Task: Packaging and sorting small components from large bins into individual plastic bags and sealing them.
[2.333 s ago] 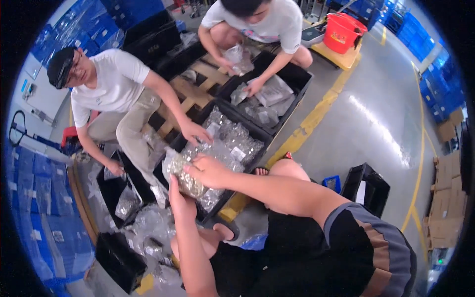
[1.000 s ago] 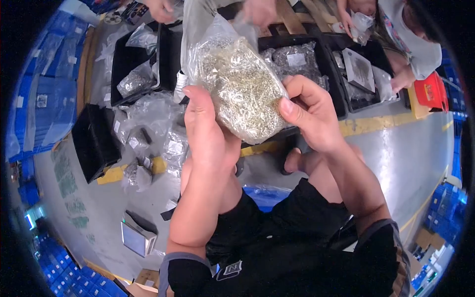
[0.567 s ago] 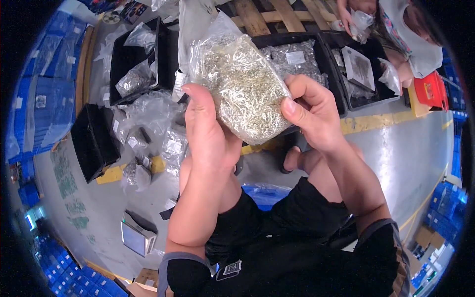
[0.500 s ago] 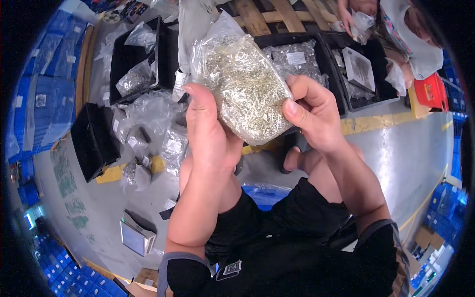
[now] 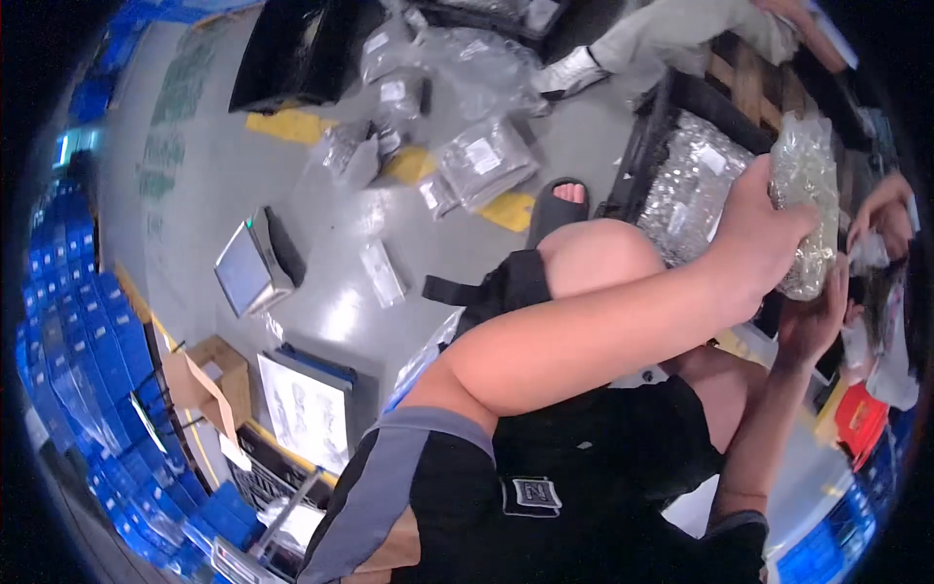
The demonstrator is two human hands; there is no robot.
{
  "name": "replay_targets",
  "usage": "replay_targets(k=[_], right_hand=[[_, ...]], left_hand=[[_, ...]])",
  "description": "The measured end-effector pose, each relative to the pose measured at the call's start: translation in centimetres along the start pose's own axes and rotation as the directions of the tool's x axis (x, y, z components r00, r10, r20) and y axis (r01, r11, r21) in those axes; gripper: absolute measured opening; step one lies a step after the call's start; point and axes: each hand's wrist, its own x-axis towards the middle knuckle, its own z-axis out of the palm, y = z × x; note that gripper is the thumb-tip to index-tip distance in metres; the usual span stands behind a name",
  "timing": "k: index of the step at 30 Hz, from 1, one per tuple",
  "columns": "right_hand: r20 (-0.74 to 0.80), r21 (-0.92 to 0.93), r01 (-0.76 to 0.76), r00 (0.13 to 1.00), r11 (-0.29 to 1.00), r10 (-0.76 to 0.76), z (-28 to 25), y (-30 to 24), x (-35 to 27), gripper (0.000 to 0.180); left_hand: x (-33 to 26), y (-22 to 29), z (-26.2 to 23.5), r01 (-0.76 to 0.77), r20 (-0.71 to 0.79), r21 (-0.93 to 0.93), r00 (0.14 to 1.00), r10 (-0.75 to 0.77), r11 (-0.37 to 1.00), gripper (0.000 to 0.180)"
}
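Observation:
A clear plastic bag (image 5: 808,185) packed with small pale gold metal parts is up at the right, over the black crates. My left hand (image 5: 754,238) is closed on its near side, the forearm stretched across my lap. Against the bag's lower end is my right hand (image 5: 815,316), partly hidden behind it, and it seems to hold the bag from beneath. Just left of the bag, a black crate (image 5: 637,161) contains bags of small silvery parts (image 5: 691,180). Motion smears some of this area.
Several bags of parts (image 5: 486,161) lie on the grey floor by a yellow line. A scale display (image 5: 248,268), a white-topped platform (image 5: 306,414) and a cardboard box (image 5: 214,384) stand at left. Blue bins (image 5: 73,341) line the far left. Other people's legs (image 5: 681,39) and hands (image 5: 885,209) are at upper right.
The view has swung left, so the scale display and platform show more fully. The bag, still in both my hands, now appears farther right and turned edge-on.

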Motion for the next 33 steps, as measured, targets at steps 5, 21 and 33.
replay_targets(k=[5, 21, 33], right_hand=[[0.329, -0.354, 0.217, 0.939, 0.910, -0.096, -0.1, 2.6, 0.3, 0.036], [0.139, -0.725, -0.028, 0.973, 0.688, 0.186, 1.7, 7.6, 4.2, 0.029], [0.250, -0.777, 0.014, 0.924, 0.630, 0.289, 4.4, 9.6, 4.0, 0.029]], left_hand=[[-1.0, 4.7, -11.8, -0.101, -0.028, 0.002, 0.994, 0.101, 0.995, 0.041], [-16.1, 2.8, -54.0, -0.088, -0.844, -0.067, 0.537, -0.009, 0.994, 0.041], [-4.8, 2.1, -55.4, 0.417, -0.859, 0.480, 0.402, 0.317, 0.772, 0.075]])
